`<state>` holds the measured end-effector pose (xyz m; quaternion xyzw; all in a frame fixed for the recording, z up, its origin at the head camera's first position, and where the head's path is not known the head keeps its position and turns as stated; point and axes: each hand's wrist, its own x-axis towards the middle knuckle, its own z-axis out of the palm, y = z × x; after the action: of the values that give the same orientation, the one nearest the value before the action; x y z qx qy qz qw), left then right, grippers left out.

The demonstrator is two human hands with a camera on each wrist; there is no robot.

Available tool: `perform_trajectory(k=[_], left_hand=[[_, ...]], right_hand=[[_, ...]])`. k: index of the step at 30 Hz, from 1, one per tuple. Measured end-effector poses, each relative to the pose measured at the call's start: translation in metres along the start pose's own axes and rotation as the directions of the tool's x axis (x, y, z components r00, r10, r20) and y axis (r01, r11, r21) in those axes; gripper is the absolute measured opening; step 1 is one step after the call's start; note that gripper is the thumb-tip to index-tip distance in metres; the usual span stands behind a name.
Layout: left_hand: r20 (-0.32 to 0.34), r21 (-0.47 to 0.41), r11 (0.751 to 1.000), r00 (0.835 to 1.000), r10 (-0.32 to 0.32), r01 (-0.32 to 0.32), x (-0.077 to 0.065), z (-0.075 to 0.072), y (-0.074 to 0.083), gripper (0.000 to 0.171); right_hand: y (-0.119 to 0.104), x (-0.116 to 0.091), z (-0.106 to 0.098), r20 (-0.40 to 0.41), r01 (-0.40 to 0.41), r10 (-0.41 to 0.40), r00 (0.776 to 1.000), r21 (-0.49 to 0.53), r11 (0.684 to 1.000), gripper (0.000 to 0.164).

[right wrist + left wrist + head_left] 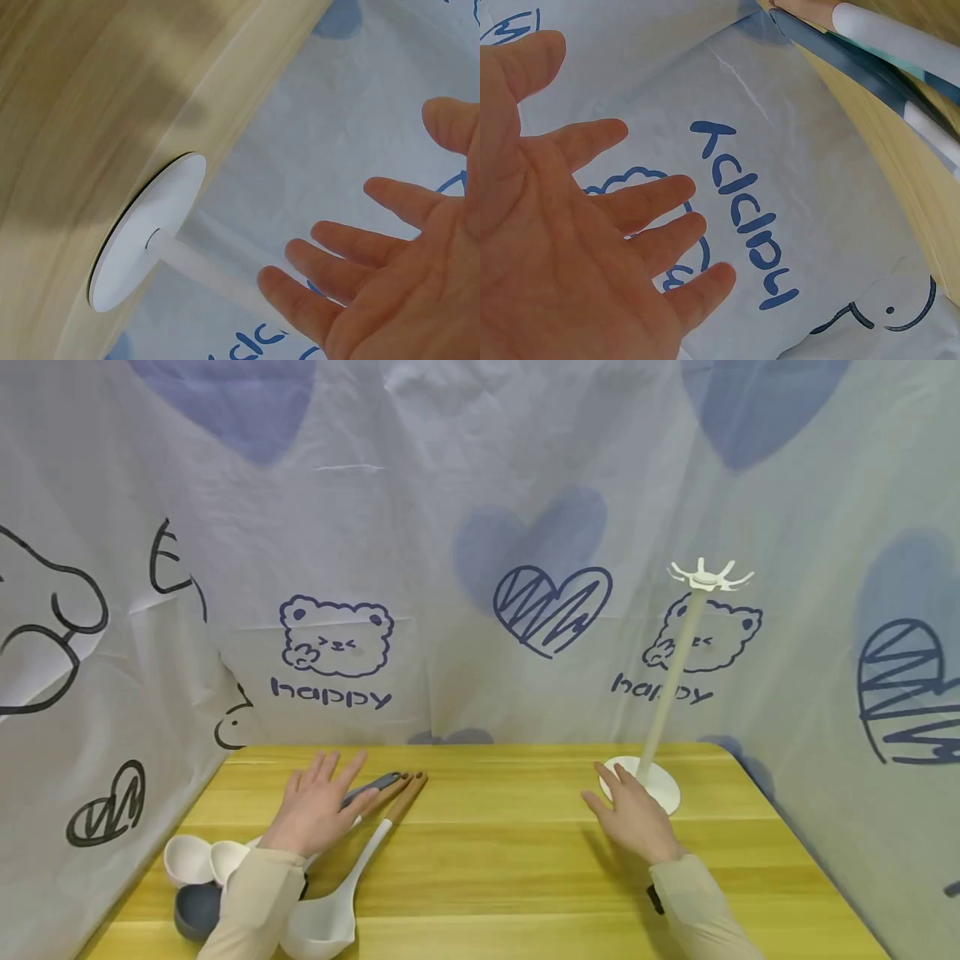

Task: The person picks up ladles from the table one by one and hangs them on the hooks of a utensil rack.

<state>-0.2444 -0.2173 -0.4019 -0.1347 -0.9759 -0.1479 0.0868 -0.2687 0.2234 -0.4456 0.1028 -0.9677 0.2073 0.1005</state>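
Between the left hand (315, 810) near utensils (367, 856) and right hand (636, 817) near the stand (672, 685), both outspread, wooden tabletop (487, 843) reaches its far edge by patterned cloth (450, 460).

Utensil handles (385, 781) partly hidden behind the left hand (318, 810) and sleeve (258, 902), head view

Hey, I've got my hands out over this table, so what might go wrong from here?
The slim white stand is tall, so a knock from the right hand near its base might tip it. The utensils lie bunched, handles close together by the left hand, so lifting one could drag others.
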Motion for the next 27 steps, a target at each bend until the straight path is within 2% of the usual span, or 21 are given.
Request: perform_trajectory(k=[8,15,19,27], left_hand=[[0.008,-0.018,1.000,1.000,0.012,-0.012,-0.003,0.005,0.004,0.078],[0.031,-0.009,1.000,0.999,0.023,-0.022,-0.002,0.007,0.007,0.077],[0.069,-0.021,1.000,0.997,0.018,-0.017,-0.001,0.005,0.010,0.075],[0.141,-0.045,0.999,0.990,0.009,-0.003,0.000,0.003,0.016,0.072]], right_hand=[[0.000,0.001,-0.003,-0.071,-0.015,0.020,0.997,0.064,0.998,0.061],[0.003,0.003,-0.007,-0.184,-0.020,0.038,0.982,0.096,0.995,0.050],[0.006,0.005,-0.011,-0.234,-0.018,0.043,0.971,0.109,0.994,0.046],[0.015,0.009,-0.024,-0.276,-0.015,0.064,0.959,0.174,0.985,0.041]])
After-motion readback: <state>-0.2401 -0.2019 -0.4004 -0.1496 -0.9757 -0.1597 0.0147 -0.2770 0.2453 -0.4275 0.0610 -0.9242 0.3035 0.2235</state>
